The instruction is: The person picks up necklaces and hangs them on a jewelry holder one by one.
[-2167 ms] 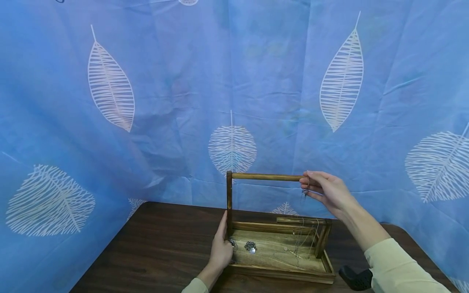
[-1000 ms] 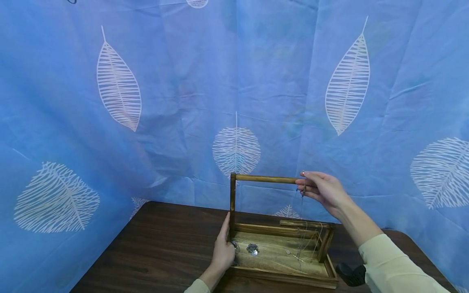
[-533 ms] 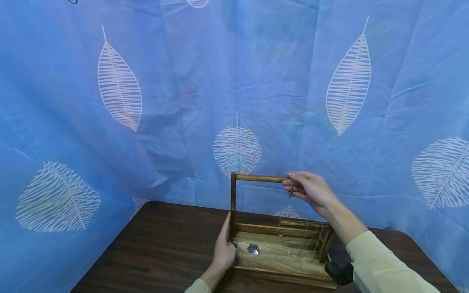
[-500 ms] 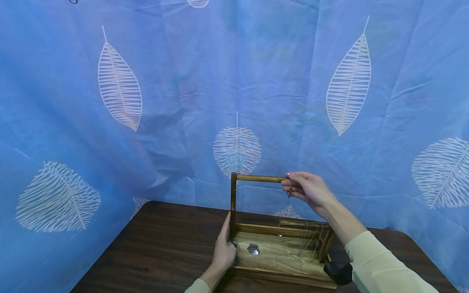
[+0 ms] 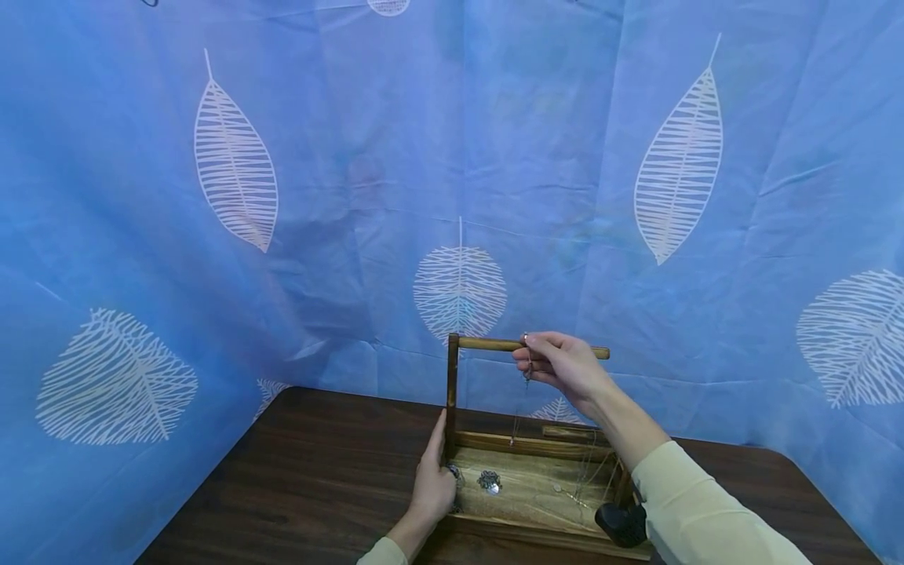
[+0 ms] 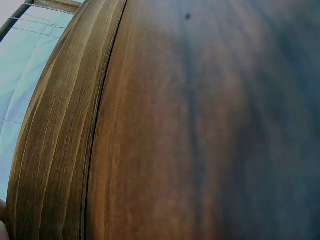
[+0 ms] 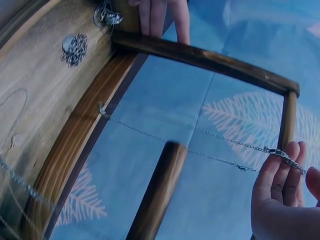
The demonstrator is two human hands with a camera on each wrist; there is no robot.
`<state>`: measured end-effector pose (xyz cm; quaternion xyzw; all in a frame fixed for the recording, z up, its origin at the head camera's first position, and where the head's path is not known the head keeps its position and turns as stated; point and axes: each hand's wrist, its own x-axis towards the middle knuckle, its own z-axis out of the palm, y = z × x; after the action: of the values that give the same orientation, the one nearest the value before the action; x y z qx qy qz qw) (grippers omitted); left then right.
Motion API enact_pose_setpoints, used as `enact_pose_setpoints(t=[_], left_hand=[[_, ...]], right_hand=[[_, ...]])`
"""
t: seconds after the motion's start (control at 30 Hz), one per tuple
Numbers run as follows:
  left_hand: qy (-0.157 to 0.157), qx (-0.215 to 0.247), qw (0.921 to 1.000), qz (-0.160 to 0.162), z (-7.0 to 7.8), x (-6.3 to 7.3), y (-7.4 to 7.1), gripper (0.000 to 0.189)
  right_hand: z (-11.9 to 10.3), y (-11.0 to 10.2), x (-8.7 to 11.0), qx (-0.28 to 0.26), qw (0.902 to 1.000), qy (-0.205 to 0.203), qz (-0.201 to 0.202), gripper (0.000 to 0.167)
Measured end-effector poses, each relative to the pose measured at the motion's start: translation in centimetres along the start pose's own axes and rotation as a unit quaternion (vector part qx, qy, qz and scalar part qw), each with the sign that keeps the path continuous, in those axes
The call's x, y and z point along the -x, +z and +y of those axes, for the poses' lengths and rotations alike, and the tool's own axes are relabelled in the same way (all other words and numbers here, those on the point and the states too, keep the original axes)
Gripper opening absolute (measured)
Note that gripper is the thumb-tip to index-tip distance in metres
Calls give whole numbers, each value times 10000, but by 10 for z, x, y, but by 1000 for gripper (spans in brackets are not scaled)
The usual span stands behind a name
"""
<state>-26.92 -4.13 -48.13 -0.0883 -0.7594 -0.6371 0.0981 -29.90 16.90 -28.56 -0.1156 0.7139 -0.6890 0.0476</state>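
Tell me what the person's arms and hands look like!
The left sleeve and right sleeve are plain and pale cream. The left hand and right hand wear no gloves. A rounded black object shows beside the right sleeve, too unclear to name.

Blue backdrop (image 5: 551, 133) with white leaf prints (image 5: 236, 169), dark brown table (image 5: 304, 471), golden-brown tray (image 5: 530, 463), silver chain (image 7: 286, 158)

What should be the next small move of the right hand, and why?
Perhaps the right hand should let the chain settle onto the upper bar: it pinches the chain at this bar, inward of the bar's free end, and the left hand touches the tray.
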Motion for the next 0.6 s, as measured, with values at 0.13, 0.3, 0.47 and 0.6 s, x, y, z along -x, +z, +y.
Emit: enact_pose_setpoints(t=[0.13, 0.3, 0.47, 0.6], left_hand=[[-35, 20, 10000, 18, 0, 0, 0, 106], [-68, 67, 9999, 55, 0, -1, 1, 106], [-76, 134, 9999, 58, 1, -1, 1, 105], [-85, 121, 9999, 68, 1, 0, 0, 105]], right_hand=[[3, 12, -4, -25, 10000, -24, -36, 43], [7, 25, -8, -115, 9999, -2, 21, 41], [9, 35, -11, -143, 9998, 12, 118, 39], [10, 43, -14, -137, 9998, 5, 169, 37]])
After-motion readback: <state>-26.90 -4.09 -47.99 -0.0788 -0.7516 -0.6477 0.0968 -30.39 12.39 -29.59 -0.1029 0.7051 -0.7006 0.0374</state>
